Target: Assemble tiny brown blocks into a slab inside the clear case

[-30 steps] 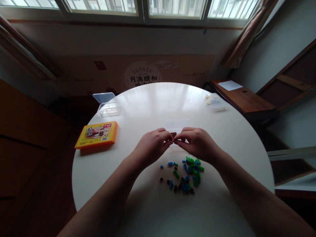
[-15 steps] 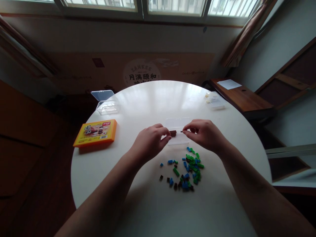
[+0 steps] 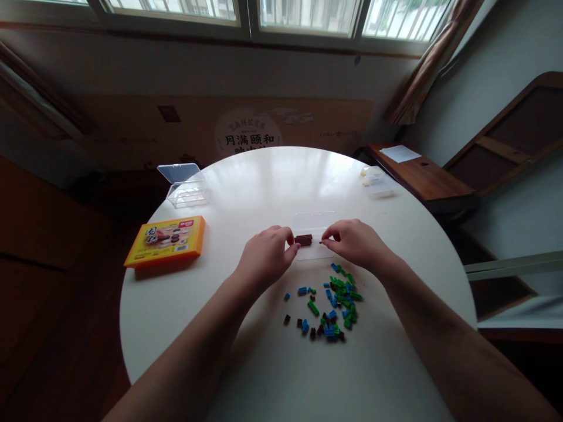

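My left hand (image 3: 266, 258) pinches a short brown stack of small bricks (image 3: 303, 239) over a round white table (image 3: 264, 187). My right hand (image 3: 354, 241) is pinched on a tiny dark brick (image 3: 321, 241), a small gap to the right of the stack. Under both lies a clear plastic box (image 3: 313, 223). A loose pile of small blue, green and brown bricks (image 3: 334, 305) lies on the table just in front of my hands.
An orange flat box (image 3: 165, 239) lies at the table's left edge. A clear box with open lid (image 3: 183, 186) sits at the far left, another clear box (image 3: 377, 180) at the far right. A wooden desk with paper (image 3: 417, 173) stands to the right.
My hands were pressed together on the brown stack; they have drawn apart, the right hand moving to the right with a tiny brick. The view has shifted slightly.
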The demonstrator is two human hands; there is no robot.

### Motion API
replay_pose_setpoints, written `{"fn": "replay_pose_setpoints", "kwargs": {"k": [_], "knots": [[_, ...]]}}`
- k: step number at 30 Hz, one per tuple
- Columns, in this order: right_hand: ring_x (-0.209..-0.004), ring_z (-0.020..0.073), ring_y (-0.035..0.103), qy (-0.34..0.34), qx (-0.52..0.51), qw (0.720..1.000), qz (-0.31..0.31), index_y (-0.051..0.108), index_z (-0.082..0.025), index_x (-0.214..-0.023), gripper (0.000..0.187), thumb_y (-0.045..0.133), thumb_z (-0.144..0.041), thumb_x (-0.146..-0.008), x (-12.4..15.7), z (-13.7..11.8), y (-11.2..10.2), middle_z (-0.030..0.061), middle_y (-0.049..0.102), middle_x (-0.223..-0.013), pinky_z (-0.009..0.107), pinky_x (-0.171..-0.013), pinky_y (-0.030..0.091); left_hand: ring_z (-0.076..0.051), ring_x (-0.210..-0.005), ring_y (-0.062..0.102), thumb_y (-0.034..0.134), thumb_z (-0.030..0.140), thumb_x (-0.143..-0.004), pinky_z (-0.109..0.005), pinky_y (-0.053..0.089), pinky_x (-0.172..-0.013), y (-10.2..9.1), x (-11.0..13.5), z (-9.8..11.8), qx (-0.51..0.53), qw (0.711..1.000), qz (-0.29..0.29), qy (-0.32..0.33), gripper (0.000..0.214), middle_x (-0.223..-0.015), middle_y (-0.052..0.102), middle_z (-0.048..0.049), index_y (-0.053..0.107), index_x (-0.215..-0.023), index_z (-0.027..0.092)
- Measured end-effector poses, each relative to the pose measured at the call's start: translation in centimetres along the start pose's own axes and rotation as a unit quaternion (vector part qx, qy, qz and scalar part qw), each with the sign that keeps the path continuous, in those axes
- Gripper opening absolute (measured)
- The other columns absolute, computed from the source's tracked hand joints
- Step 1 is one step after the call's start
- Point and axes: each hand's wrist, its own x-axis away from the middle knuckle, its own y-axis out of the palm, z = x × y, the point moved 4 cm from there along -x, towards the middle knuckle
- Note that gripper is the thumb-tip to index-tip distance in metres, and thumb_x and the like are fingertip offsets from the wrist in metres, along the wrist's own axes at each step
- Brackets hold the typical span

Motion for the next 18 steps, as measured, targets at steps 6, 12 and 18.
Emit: {"fn": "replay_pose_setpoints", "kwargs": {"k": [6, 12, 18], "knots": [[-0.08, 0.0177, 0.065, -0.008, 0.02, 1.0, -0.015, 0.077, -0.029, -0.087, 0.019, 0.059, -0.031, -0.082, -0.43, -0.24, 0.59, -0.001, 0.075, -0.087, 0.028, -0.066, 0.043, -0.02, -0.075, 0.062, 0.056, 0.037, -0.087, -0.03, 0.04, -0.06, 0.59, -0.07, -0.11, -0.004, 1.0, -0.009, -0.003, 0.016, -0.089, 0.069, -0.0029, 0.059, -0.086, 0.022], [-0.087, 0.0191, 0.066, -0.01, 0.016, 1.0, -0.003, 0.077, -0.03, -0.09, 0.02, 0.058, -0.029, -0.082, -0.63, -0.2, 1.01, -0.0013, 0.076, -0.094, 0.029, -0.071, 0.045, -0.02, -0.076, 0.063, 0.057, 0.038, -0.086, -0.03, 0.041, -0.061, 0.8, -0.07, -0.03, -0.002, 1.0, -0.025, -0.009, 0.015, -0.088, 0.07, -0.0032, 0.059, -0.086, 0.022], [-0.086, 0.0188, 0.066, 0.011, 0.031, 0.999, 0.013, 0.076, -0.03, -0.091, 0.019, 0.059, -0.034, -0.085, -0.33, -0.45, 0.67, -0.0019, 0.075, -0.095, 0.029, -0.07, 0.045, -0.021, -0.079, 0.064, 0.056, 0.036, -0.086, -0.03, 0.042, -0.062, 0.75, -0.08, 0.07, 0.0, 1.0, -0.03, -0.009, 0.013, -0.092, 0.071, -0.003, 0.059, -0.086, 0.023]]}}
